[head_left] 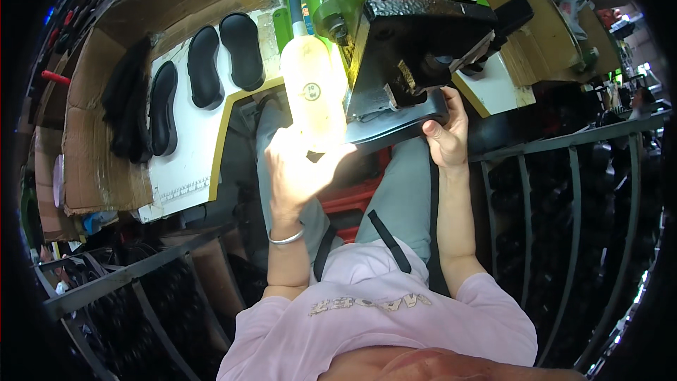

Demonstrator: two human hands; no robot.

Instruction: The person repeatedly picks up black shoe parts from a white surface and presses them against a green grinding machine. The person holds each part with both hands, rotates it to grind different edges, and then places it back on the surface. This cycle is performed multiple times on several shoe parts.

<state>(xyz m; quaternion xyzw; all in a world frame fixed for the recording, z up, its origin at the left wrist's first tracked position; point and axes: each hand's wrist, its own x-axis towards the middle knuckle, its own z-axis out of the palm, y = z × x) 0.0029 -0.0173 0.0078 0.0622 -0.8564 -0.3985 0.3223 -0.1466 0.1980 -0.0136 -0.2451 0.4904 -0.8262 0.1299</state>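
A black shoe sole (384,140) lies crosswise beneath the dark head of a green machine (416,49), with its upper side pressed close to the machine. My right hand (449,134) grips the sole's right end, thumb on the near edge and fingers curled round the far side. At the left end, my left hand (296,173) holds the sole with its thumb stretched along the near edge. A glowing lamp (312,92) hangs over that hand and hides its fingertips; glare washes out part of the hand.
On the white table (187,162) to the left stand several black soles (204,67) beside a cardboard box wall (106,141) and a dark pile (127,99). Metal racks (127,289) with black items flank me on both sides. Another cardboard box (529,49) is at the right.
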